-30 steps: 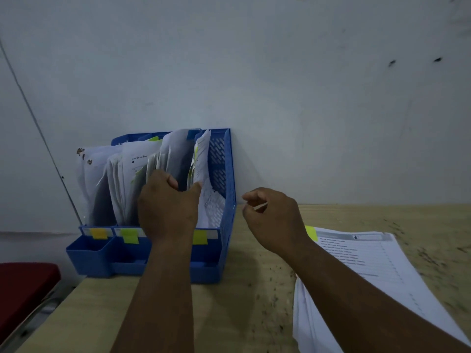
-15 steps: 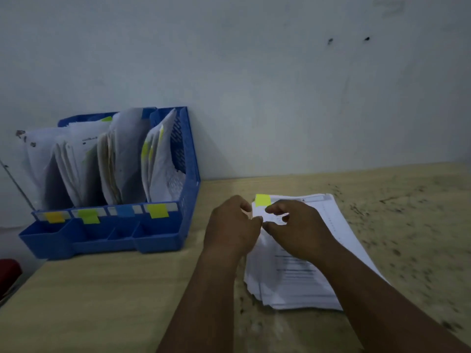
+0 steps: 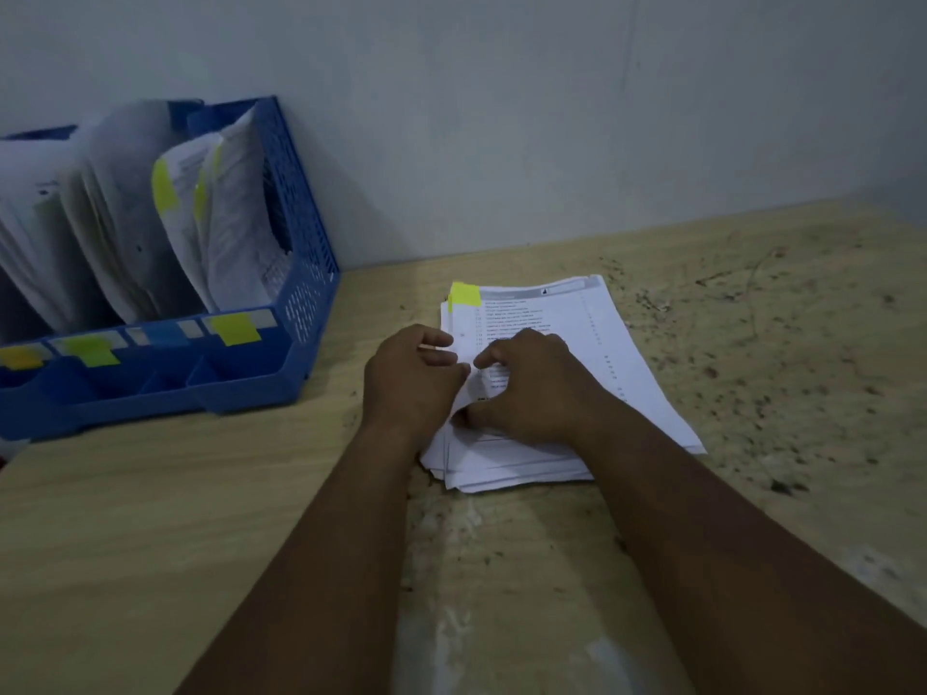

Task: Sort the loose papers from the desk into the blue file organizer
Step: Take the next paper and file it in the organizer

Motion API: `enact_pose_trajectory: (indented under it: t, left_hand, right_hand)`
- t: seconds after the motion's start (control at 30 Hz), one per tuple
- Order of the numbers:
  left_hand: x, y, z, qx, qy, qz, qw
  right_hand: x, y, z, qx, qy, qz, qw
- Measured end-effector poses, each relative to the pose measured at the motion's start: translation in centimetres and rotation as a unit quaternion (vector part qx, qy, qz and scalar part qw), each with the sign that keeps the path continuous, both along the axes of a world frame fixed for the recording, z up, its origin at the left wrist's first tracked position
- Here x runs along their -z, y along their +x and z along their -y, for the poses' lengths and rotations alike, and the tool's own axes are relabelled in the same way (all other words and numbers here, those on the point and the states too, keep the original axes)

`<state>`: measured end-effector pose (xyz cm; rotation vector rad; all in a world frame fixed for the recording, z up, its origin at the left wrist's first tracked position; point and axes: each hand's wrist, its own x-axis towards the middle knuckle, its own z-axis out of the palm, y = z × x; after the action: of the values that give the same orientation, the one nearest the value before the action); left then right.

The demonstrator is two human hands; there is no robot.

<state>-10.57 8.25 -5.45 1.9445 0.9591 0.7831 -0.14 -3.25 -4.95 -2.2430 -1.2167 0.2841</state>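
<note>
Dim grey wall backs the table (image 3: 150, 519), blue file organizer (image 3: 301, 273) at its rear left. Left hand (image 3: 409, 381) and right hand (image 3: 526, 383) pinch the top sheet of the loose papers (image 3: 577, 323); several sheets may lift together, or crease.

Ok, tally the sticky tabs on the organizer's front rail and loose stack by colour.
Yellow paper tabs, rail of the blue plastic file organizer: 3
Blue paper tab, same rail: 1
Yellow paper tab, stack of loose white papers: 1
Total: 5
</note>
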Motion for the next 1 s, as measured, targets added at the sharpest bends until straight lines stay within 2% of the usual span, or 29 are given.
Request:
enact_pose_trajectory:
  t: [0.2, 0.33, 0.57, 0.73, 1.0]
  left_hand:
    - [0.2, 0.5, -0.6, 0.003, -0.03, -0.032, 0.999]
    - [0.5, 0.6, -0.8, 0.006, -0.011, -0.061, 0.998]
    - [-0.1, 0.6, -0.4, -0.001, -0.061, 0.036, 0.998]
    - [-0.8, 0.5, -0.4, 0.019, -0.095, 0.068, 0.993]
    - [-1.6, 0.6, 0.2, 0.092, -0.169, 0.145, 0.971]
  right_hand:
    - [0.2, -0.4, -0.6, 0.037, 0.011, 0.026, 0.999]
    - [0.3, -0.5, -1.0, 0.052, 0.011, 0.028, 0.998]
    - [0.2, -0.9, -1.4, 0.089, 0.053, 0.019, 0.994]
    - [-0.4, -1.1, -1.4, 0.115, 0.068, -0.009, 0.991]
    - [-1.0, -1.7, -1.4, 0.077, 0.174, -0.061, 0.98]
